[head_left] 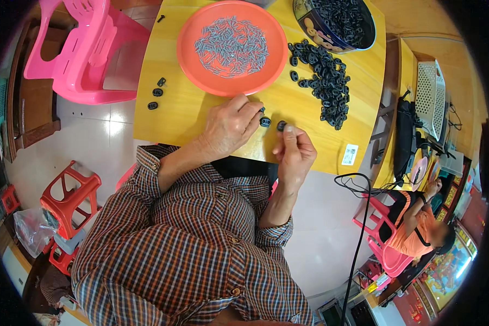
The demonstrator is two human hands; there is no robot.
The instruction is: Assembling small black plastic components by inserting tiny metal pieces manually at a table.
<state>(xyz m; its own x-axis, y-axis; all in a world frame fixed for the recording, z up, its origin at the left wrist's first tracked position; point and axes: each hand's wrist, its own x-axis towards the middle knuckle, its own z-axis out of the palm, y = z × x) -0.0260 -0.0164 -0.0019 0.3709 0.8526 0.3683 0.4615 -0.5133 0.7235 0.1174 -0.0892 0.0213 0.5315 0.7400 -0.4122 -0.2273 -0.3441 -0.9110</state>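
Observation:
My right hand pinches a small black oval piece between thumb and fingers, just above the yellow table's near edge. Left of it my left hand is closed, its fingertips together beside another black oval piece with holes. What those fingertips hold, if anything, is too small and hidden to make out. Beyond my left hand sits a round orange-red tray with a heap of small silver pin-like pieces. To the right a pile of black oval pieces is spread on the tabletop.
A dark tin full of black pieces stands at the far right. Several loose black parts lie at the table's left. A white label and a black cable are at the right. Another person sits beyond.

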